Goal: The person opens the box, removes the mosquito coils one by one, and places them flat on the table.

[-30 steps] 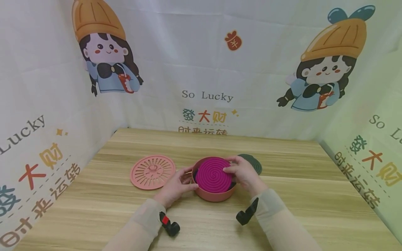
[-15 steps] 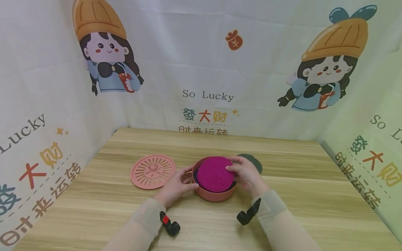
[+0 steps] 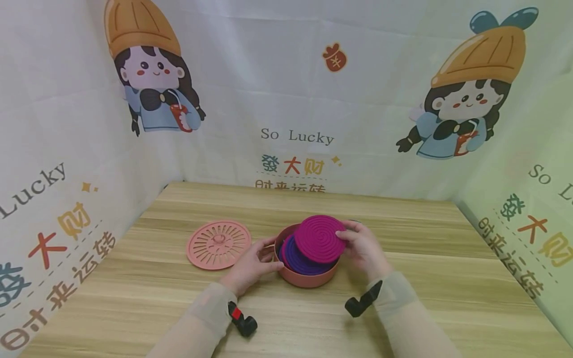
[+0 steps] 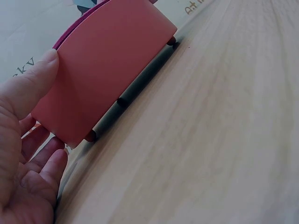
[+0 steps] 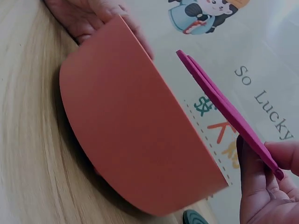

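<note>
My right hand [image 3: 364,248] pinches the right edge of a magenta coaster with a spiral pattern [image 3: 320,238], thumb on top and fingers below. In the right wrist view the coaster [image 5: 229,109] is tilted and clear above the rim of a round salmon-pink box [image 5: 135,121]. Inside the box lies a dark blue spiral coaster [image 3: 306,263], with a magenta edge showing at its left. My left hand [image 3: 252,266] holds the box's left side, thumb near the rim. In the left wrist view the box [image 4: 107,60] stands on small feet.
A pink slotted lid with a small knob [image 3: 218,256] lies on the wooden table [image 3: 268,323], left of the box. A dark green coaster [image 5: 194,218] is on the table behind my right hand, mostly hidden in the head view. Printed cloth [image 3: 233,74] hangs around the table.
My right hand has lifted the magenta coaster up and rightward off the stack, exposing the dark blue coaster. The hand now covers most of the green coaster. My left hand stays on the box.
</note>
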Motion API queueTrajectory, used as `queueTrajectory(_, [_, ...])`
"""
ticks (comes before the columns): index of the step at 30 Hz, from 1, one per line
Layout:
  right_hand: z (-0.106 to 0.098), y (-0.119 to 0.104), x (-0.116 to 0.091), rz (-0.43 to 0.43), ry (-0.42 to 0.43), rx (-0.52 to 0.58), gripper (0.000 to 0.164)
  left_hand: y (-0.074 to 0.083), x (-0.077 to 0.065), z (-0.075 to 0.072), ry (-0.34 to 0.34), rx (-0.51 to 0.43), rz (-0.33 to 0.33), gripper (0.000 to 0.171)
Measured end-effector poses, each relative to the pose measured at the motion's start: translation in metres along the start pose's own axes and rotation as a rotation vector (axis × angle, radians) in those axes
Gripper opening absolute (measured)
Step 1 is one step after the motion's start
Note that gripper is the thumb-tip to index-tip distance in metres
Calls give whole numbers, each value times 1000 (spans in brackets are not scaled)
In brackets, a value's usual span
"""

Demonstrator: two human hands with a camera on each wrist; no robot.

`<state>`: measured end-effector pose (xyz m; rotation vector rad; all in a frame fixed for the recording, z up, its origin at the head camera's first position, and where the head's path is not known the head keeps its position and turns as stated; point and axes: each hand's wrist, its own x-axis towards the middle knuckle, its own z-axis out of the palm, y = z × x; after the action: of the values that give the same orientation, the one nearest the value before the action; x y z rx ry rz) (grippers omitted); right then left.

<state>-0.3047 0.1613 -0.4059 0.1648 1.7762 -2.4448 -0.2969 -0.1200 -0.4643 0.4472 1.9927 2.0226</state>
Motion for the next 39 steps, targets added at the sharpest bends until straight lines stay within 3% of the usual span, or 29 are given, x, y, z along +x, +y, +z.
queueTrajectory(16, [-43,-15,1,13,110,156,27,0,-1,1,15,7,-7,77])
queueTrajectory(32, [-87,-22,-2,-14,309,303,21,0,0,1,31,25,-18,77])
queueTrajectory(39, [-96,-20,-6,-39,425,366,29,1,-1,1,21,14,-14,77])
